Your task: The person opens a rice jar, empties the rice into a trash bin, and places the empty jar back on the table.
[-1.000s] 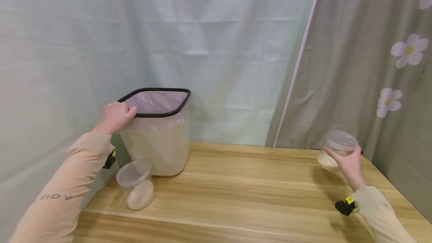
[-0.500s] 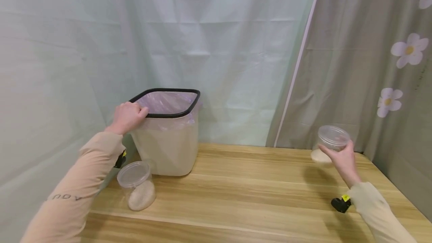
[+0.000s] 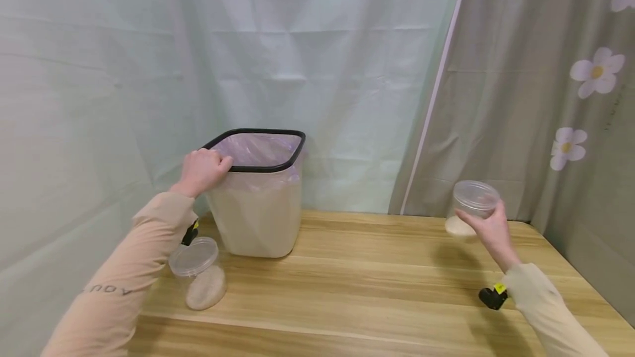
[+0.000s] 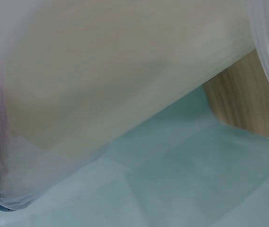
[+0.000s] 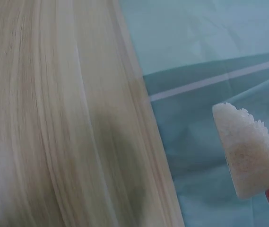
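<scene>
Where our left hand (image 3: 203, 169) grips: bin rim (image 3: 263, 169), shifted rightward.
Right hand (image 3: 491, 230), gripping: raised jar (image 3: 462, 210), shifted leftward.
Gap: narrower; our work seems underway.

- Widest lane on my feed: the tabletop (image 3: 367, 274) right of the bin (image 3: 255, 216), bare wood all the way across to the jar (image 3: 471, 194) that the right hand (image 3: 490, 231) holds up, well apart from the bin.
- Bin's mouth is open from above and from its right, but I'd have to clear the raised black rim (image 3: 263, 169).
- Left hand (image 3: 204, 171) grips the bin's near-left corner, so that bit's blocked, and the sleeve (image 3: 134, 269) crowds its left side.
- Second jar (image 3: 204, 285) sits just front-left of the bin; can't tell if they touch.
- Curtain (image 3: 317, 87) walls off behind the bin.
</scene>
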{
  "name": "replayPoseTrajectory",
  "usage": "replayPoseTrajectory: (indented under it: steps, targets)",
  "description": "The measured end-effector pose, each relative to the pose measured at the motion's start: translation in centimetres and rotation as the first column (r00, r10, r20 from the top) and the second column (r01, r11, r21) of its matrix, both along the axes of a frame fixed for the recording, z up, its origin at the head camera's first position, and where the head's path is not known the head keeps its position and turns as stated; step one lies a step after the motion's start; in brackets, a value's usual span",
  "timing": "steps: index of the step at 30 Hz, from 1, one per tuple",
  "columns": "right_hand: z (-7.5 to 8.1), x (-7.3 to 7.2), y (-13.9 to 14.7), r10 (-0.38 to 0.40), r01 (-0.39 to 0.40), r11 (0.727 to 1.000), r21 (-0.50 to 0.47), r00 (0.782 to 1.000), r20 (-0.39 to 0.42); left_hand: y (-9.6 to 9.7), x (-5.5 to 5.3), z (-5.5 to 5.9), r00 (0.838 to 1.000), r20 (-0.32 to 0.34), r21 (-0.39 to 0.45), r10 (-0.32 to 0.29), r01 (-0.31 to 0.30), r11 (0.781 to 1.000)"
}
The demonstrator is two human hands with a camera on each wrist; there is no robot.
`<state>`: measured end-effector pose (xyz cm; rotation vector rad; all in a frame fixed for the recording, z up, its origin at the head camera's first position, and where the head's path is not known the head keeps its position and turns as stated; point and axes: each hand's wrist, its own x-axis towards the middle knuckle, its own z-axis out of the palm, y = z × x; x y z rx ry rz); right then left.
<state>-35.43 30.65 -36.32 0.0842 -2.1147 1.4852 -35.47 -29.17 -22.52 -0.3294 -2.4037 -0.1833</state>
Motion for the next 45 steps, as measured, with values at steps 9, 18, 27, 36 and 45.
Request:
replayPoseTrajectory:
  steps: [9, 18, 27, 36, 45]
  targets:
    - [1.3, 1.0, -1.8, 0.059, -0.058, 0.995, 0.075, 0.998, -0.010, 2.0, 0.0, 0.1, 1.000, -0.018, 0.011, -0.018, 0.018, 1.000]
    - [1.3, 0.9, -3.2, 0.223, -0.220, 0.971, 0.089, 0.975, -0.023, 3.6, -0.5, 0.3, 1.000, -0.002, 0.000, -0.013, 0.013, 1.000]
    - [1.8, 1.2, -4.6, 0.233, -0.229, 0.955, 0.188, 0.972, 0.000, 5.5, -1.1, 0.0, 1.000, 0.030, 0.004, -0.008, 0.008, 1.000]
    - [2.0, 1.5, -5.7, 0.277, -0.273, 0.940, 0.204, 0.961, 0.007, 7.4, -1.5, -0.1, 1.000, 0.014, -0.001, -0.021, 0.021, 1.000]
    - [1.9, 1.8, -6.9, 0.332, -0.325, 0.914, 0.241, 0.943, 0.013, 9.0, -2.0, -0.1, 0.998, 0.001, -0.012, -0.060, 0.060, 0.998]
